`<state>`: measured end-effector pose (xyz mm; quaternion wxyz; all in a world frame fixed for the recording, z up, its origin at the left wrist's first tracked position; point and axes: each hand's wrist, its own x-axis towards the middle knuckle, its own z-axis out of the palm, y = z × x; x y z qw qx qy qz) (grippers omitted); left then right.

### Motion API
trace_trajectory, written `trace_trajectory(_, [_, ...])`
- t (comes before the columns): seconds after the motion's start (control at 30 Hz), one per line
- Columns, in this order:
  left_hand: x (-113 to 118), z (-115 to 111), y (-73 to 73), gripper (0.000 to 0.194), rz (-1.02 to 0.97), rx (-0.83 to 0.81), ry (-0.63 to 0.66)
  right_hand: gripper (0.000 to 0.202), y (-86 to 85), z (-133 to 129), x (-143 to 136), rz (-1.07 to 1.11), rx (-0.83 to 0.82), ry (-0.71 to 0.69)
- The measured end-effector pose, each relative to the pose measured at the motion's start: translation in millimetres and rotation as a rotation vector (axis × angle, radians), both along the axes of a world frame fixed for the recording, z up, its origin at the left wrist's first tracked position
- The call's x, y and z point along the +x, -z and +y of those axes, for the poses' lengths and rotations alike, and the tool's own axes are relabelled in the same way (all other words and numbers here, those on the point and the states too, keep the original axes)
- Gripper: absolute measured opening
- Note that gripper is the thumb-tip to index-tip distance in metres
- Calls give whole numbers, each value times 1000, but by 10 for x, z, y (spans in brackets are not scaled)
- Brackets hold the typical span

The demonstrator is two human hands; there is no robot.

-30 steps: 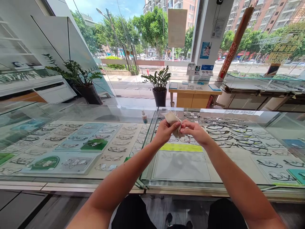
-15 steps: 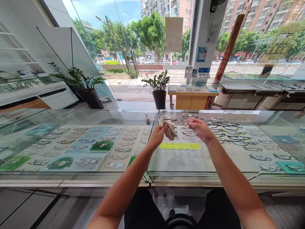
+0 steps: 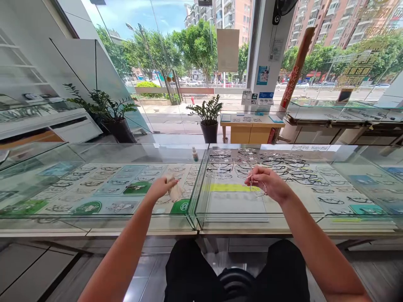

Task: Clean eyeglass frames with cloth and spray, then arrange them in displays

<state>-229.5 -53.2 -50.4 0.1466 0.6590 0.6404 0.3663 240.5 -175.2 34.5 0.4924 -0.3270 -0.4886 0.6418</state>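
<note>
The thin-framed glasses (image 3: 258, 192) are the delicate part here: the right hand (image 3: 271, 183) has them by a small portion of the frame, above the right half of the glass tabletop (image 3: 141, 153). A loose pinch could let them slip onto the glass—too hard a squeeze might bend a thin part or leave finger marks on a lens. The small spray bottle (image 3: 195, 154) stands upright on the far side, near the seam, and a careless sweep of the left arm could tip it.

As for the grip, the right thumb and fingers look closed on the frame, though exactly which part they pinch is too small to tell. The left hand (image 3: 162, 187) is closed too, thumb against fingers on a pale cloth (image 3: 176, 191) that droops to the right—whether its lower edge touches the tabletop I cannot tell.
</note>
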Motion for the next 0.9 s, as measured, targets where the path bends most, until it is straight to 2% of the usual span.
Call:
trace_trajectory(0.13, [-113, -98, 93, 77, 92, 124, -63, 26, -36, -169, 11, -60, -19, -34])
trace_trajectory(0.23, [-123, -171, 92, 82, 120, 254, -96, 28, -61, -270, 20, -78, -26, -50])
trace_trajectory(0.33, [-68, -255, 29, 82, 130, 359, -163, 28, -81, -314, 17, -95, -32, -56])
trace_trajectory(0.43, [163, -410, -110, 73, 141, 425, -188, 27, -93, -278, -3, -132, -22, -69])
trace_trajectory(0.5, [455, -573, -255, 60, 159, 442, -90, 25, -100, -213, -28, -166, 2, -93])
trace_trajectory(0.6, [1019, -848, -521, 35, 162, 517, 262, 21, -122, -84, -86, -243, 67, -134])
trace_trajectory(0.63, [1207, -922, -608, 40, 154, 589, 337, 20, -133, -39, -109, -264, 88, -144])
trace_trajectory(0.7, [1529, -1008, -756, 77, 146, 671, 451, 18, -157, 42, -153, -283, 121, -169])
trace_trajectory(0.73, [1654, -1017, -809, 88, 136, 691, 489, 17, -167, 77, -170, -282, 134, -180])
trace_trajectory(0.8, [1825, -978, -863, 92, 107, 729, 546, 16, -179, 134, -188, -273, 158, -199])
trace_trajectory(0.9, [1928, -855, -838, 77, 55, 788, 587, 16, -175, 194, -182, -254, 177, -203])
